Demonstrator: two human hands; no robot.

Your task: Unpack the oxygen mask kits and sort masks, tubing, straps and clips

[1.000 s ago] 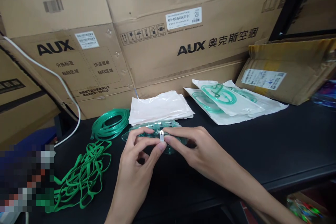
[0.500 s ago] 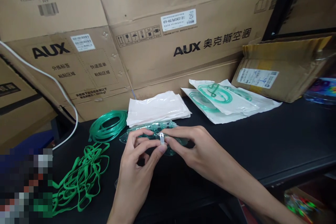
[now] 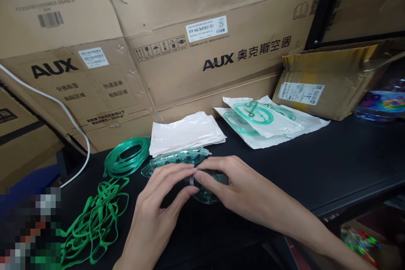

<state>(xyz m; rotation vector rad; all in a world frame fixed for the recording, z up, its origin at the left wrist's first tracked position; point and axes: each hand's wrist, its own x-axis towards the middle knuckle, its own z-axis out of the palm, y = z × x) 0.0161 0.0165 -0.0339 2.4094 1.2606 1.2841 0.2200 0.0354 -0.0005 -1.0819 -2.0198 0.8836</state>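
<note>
A clear green oxygen mask [image 3: 206, 196] is between my hands, low over the black table, mostly covered by my fingers. On its near edge shows a small metal nose strip [image 3: 191, 180]. My left hand [image 3: 163, 196] is closed on the mask at this strip, thumb below and fingers stretched over the top. From the other side my right hand [image 3: 223, 177] grips the mask, its thumb close to the strip. Just behind my hands lies a row of more clear green masks [image 3: 177, 157], partly hidden by my left fingers.
Left on the black table [image 3: 272, 168] lie a coil of green tubing [image 3: 128, 158] and tangled green elastic straps [image 3: 101, 211]. White pouches [image 3: 186, 133] and packed tubing sets [image 3: 256, 120] lie behind. Cardboard boxes [image 3: 177, 76] wall the back; a smaller box [image 3: 319, 84] stands right.
The metal strip, held upright between my fingertips before, is now down at the mask's edge. My left fingers have straightened over it, and more of the mask shows under my right hand.
</note>
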